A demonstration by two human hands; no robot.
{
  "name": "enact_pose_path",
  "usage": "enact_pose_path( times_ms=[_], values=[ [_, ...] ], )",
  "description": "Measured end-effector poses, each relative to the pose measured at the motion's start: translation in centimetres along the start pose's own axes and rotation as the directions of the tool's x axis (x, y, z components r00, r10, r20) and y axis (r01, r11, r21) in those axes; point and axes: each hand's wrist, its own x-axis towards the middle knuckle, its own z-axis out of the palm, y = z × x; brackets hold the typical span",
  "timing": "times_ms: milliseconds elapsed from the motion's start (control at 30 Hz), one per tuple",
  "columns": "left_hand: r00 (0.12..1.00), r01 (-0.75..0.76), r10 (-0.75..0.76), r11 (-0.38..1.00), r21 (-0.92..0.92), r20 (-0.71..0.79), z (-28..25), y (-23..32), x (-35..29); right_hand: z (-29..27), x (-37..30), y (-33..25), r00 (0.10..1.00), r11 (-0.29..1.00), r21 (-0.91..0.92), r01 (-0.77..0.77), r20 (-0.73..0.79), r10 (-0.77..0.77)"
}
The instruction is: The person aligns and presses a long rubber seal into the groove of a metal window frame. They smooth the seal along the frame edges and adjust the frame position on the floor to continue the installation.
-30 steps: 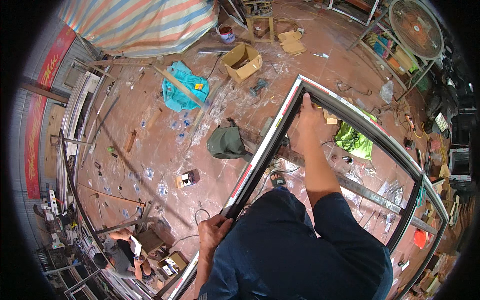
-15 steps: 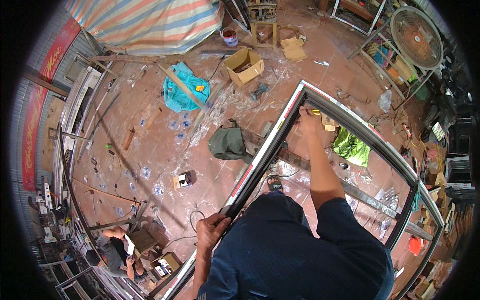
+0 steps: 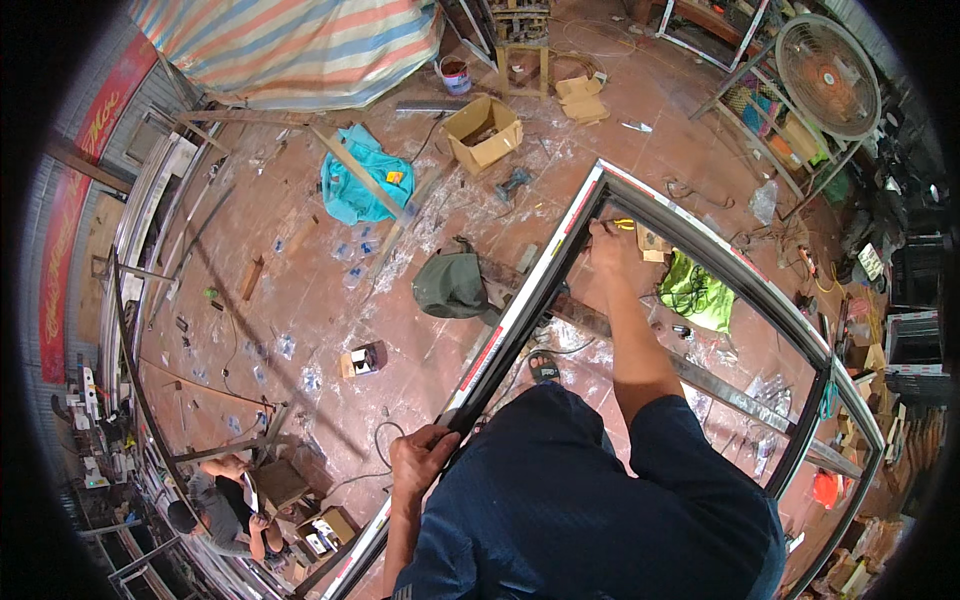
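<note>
A large dark frame with white and red protective tape (image 3: 523,312), like a window or door frame, stands around my front, its corner pointing away from me. My left hand (image 3: 424,458) is closed around its left rail, thumb on top. My right hand (image 3: 608,248) reaches inside the far corner, fingers curled together close to the inner edge of the rail. Whatever the fingers may hold is hidden. Right beside them shows a small yellow-handled tool (image 3: 623,224); I cannot tell whether it touches the hand or lies beyond it.
Below the frame runs a metal bar (image 3: 735,397), near a lime-green cloth (image 3: 697,290). A dark green bag (image 3: 450,285), cardboard box (image 3: 483,133), teal cloth (image 3: 355,195) and power tool (image 3: 514,184) lie on the floor. A person (image 3: 225,508) sits at lower left; a large fan (image 3: 828,77) stands right.
My right hand has drawn slightly back from the frame's corner, toward me. My left hand keeps its place on the rail. The whole view has shifted a little.
</note>
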Motion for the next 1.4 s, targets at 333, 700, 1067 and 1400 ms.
enact_pose_path(
  times_ms=[333,700,1067,1400],
  values=[
    [0.998,-0.033,0.036,0.998,0.057,-0.048,0.3,-0.7,-1.0,1.7,-1.3,-2.9,0.986,0.741,-0.656,0.145,0.034,-0.163],
    [0.988,-0.143,0.148,0.985,0.095,-0.045,0.7,-0.5,-0.6,0.3,-0.8,2.5,0.949,0.487,-0.844,0.227,0.079,-0.305],
    [0.973,-0.201,0.212,0.972,0.122,-0.092,0.8,-1.0,-0.9,3.4,-8.3,-4.3,0.978,0.969,-0.175,-0.177,-0.140,0.154],
    [0.955,-0.251,0.262,0.963,0.094,-0.136,1.1,-1.4,-1.0,0.0,-6.7,-0.5,0.964,0.968,-0.009,-0.252,0.080,0.252]
  ],
)
